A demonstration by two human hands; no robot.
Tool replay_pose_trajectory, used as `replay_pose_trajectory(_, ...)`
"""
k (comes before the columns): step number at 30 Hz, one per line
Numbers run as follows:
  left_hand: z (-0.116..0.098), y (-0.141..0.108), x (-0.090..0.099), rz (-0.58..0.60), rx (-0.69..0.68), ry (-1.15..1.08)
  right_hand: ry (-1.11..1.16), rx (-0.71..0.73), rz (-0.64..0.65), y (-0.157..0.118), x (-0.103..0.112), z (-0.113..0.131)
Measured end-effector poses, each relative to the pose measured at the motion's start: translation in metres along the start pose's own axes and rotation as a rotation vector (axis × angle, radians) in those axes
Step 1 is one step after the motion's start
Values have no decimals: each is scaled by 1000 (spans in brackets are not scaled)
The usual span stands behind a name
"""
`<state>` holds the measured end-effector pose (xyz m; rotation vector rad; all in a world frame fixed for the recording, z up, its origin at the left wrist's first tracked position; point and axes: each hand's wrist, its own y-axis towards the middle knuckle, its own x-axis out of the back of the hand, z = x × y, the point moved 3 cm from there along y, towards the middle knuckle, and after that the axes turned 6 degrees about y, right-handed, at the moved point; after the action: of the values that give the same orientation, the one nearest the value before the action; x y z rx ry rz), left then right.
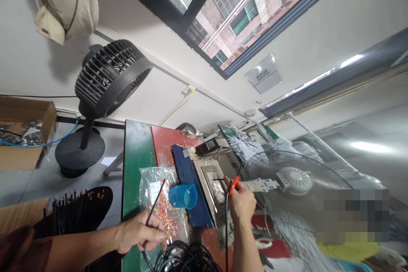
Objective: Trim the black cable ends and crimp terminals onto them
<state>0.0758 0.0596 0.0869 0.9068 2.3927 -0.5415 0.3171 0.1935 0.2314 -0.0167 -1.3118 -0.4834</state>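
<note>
My left hand (140, 231) is closed around a black cable (157, 199), whose free end points up and to the right, above a clear plastic bag. My right hand (242, 202) grips an orange-handled tool (234, 185); its exact kind is hard to make out. Another black cable (227, 231) runs down from the same fingers. Under their tips, a metal box with a square silvery basin (216, 185) stands beside a slotted blue metal case (191, 187). Between the hands lies a coil of black cable (183, 259), cut off by the lower edge.
A blue cup (182, 196) rests beside the bag (145, 182), which carries many small red and yellow bits. Black cables with stripped ends (76, 212) lie at lower left. A grey fan (111, 76) stands left, a caged fan (295, 180) right. Bundled white wires (245, 148) lie behind.
</note>
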Motion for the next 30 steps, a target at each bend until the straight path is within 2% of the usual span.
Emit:
replay_pose_trajectory(13, 2, 2, 2, 8, 1, 7, -22, -67, 1, 0, -1, -2)
replay_pose_trajectory(21, 4, 2, 2, 19, -4, 13, 166, -70, -55, -6, 8, -2)
replay_pose_trajectory(25, 2, 1, 1, 25, -7, -9, 353, -45, -62, -32, 10, 0)
replay_pose_trajectory(30, 3, 3, 3, 34, -14, -75, 642, -37, -11, -88, 0, 11)
